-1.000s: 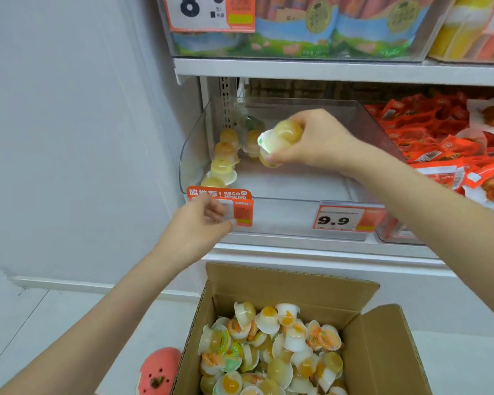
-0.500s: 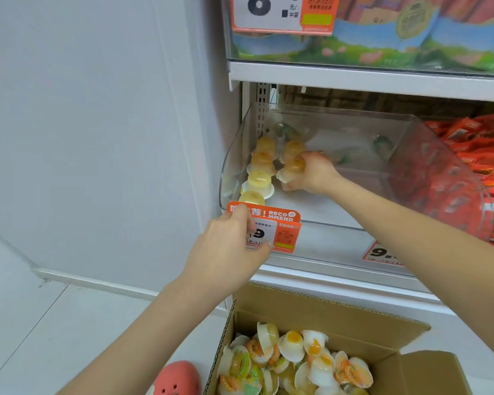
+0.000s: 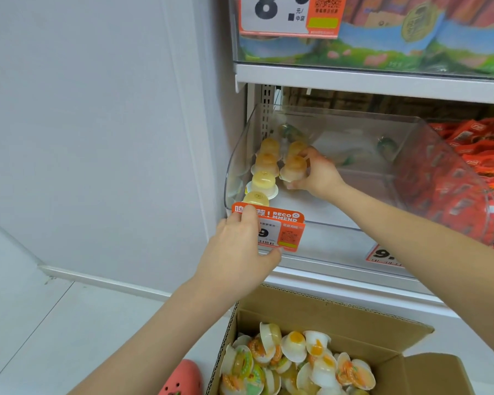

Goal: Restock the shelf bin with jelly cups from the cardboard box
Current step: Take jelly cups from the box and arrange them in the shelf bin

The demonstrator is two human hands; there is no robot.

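**Two short rows, easily toppled**

Two rows of upturned jelly cups [image 3: 264, 178] stand just left of the right hand [image 3: 315, 173] inside the clear shelf bin [image 3: 411, 143]. The cup [image 3: 295, 168] being set down sits between its curled fingers and thumb, touching the cup behind it. A careless withdrawal could knock that row over, since the cups look light and the bin floor seems to slope forward (a nudge might slide them). The right arm reaches in over the bin's front edge, wrist slightly bent. The left hand [image 3: 240, 252] pinches the orange price tag [image 3: 283, 230] below, thumb under and fingers on top; tugging it could shift the bin. The cardboard box [image 3: 354, 323] waits below both arms, full of cups.
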